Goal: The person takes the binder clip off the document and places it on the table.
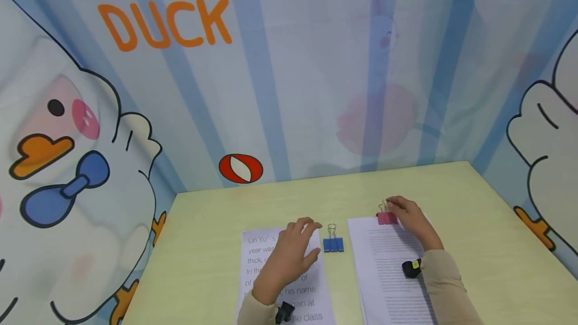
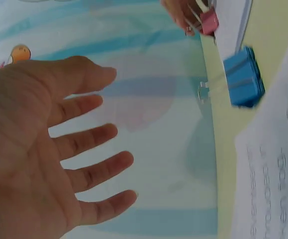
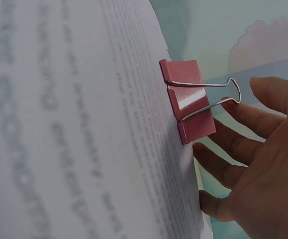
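Observation:
My left hand (image 1: pixel 289 255) hovers over the left printed sheet (image 1: pixel 298 292), its fingers spread and nothing held. A blue binder clip (image 1: pixel 333 245) lies just right of that hand, between the papers; the left wrist view shows the clip (image 2: pixel 244 77) apart from the fingers. My right hand (image 1: pixel 411 217) is at the top edge of the right paper stack (image 1: pixel 384 270), beside a pink binder clip (image 1: pixel 387 218). In the right wrist view the pink clip (image 3: pixel 191 102) sits on the stack's edge. One fingertip is by its wire handle, while the thumb stands apart from the wire.
A pale yellow table (image 1: pixel 207 245) carries everything. Behind it hangs a striped curtain (image 1: pixel 311 89) with duck pictures and lettering. Black wrist cameras are strapped at both sleeves.

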Demonstrator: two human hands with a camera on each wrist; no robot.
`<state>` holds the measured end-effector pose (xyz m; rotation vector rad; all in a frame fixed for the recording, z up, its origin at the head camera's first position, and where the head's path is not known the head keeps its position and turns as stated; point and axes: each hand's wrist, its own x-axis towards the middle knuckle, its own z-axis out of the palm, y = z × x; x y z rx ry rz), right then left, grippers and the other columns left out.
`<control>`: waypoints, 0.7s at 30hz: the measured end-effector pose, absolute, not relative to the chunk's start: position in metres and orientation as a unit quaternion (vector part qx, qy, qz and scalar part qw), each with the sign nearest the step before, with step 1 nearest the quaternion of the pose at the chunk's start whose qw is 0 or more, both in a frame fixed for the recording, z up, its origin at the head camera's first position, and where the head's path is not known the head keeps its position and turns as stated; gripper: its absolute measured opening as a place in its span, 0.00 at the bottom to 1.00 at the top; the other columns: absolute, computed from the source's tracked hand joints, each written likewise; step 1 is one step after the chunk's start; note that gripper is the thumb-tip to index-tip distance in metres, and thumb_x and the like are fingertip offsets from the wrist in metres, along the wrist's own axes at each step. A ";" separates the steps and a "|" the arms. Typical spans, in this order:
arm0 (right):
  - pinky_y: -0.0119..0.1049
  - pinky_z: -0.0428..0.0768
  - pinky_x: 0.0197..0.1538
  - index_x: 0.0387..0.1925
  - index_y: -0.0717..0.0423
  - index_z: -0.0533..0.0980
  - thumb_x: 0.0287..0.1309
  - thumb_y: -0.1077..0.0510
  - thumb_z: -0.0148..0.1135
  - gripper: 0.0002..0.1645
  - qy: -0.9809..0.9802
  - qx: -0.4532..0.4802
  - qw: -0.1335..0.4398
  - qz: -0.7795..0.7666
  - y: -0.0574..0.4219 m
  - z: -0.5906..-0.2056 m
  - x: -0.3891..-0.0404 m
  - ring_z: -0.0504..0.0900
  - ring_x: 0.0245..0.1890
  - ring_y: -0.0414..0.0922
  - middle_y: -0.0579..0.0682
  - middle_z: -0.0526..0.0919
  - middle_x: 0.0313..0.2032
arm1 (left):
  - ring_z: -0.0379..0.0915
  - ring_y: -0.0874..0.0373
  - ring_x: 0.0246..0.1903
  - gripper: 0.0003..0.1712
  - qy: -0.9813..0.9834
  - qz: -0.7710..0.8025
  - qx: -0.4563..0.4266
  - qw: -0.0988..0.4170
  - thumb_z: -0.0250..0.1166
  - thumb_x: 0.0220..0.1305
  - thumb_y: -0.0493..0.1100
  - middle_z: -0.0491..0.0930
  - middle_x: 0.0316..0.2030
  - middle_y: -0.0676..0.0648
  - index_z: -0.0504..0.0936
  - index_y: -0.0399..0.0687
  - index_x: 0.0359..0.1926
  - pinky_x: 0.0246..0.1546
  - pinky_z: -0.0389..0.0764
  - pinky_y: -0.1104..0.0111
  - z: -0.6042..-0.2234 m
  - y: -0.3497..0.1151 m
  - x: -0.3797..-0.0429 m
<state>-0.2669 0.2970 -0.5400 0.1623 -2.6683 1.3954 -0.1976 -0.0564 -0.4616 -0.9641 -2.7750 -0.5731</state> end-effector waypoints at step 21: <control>0.63 0.68 0.61 0.58 0.77 0.72 0.78 0.57 0.49 0.24 -0.875 0.060 0.067 0.475 0.299 -0.540 -0.269 0.72 0.60 0.69 0.74 0.76 0.57 | 0.71 0.59 0.61 0.27 -0.882 -0.042 -0.467 -0.048 0.73 0.59 0.54 0.76 0.63 0.54 0.82 0.65 0.61 0.50 0.74 0.65 -0.505 0.019 -0.163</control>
